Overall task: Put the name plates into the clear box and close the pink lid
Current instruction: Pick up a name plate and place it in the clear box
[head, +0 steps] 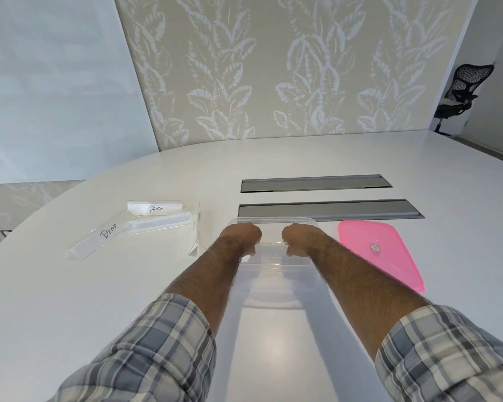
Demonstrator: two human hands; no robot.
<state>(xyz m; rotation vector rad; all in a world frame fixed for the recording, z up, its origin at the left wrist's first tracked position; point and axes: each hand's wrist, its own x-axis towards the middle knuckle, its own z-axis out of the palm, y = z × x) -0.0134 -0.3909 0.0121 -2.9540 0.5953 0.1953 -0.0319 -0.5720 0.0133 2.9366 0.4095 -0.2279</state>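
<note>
The clear box (273,271) stands lidless on the white table in front of me. My left hand (241,236) and my right hand (299,237) both curl over its rim, gripping it from above. The pink lid (381,250) lies flat just right of the box. To the left lie several clear name plates: one marked BEAR (99,237), one marked PANDA (156,208), a blank-looking one (160,223), and one turned end-on (196,230) close to my left hand. The box looks empty.
Two grey cable hatches (328,210) are set into the table (70,300) just behind the box. A leaf-patterned wall rises past the far edge. A black mesh office chair (462,94) stands at the far right.
</note>
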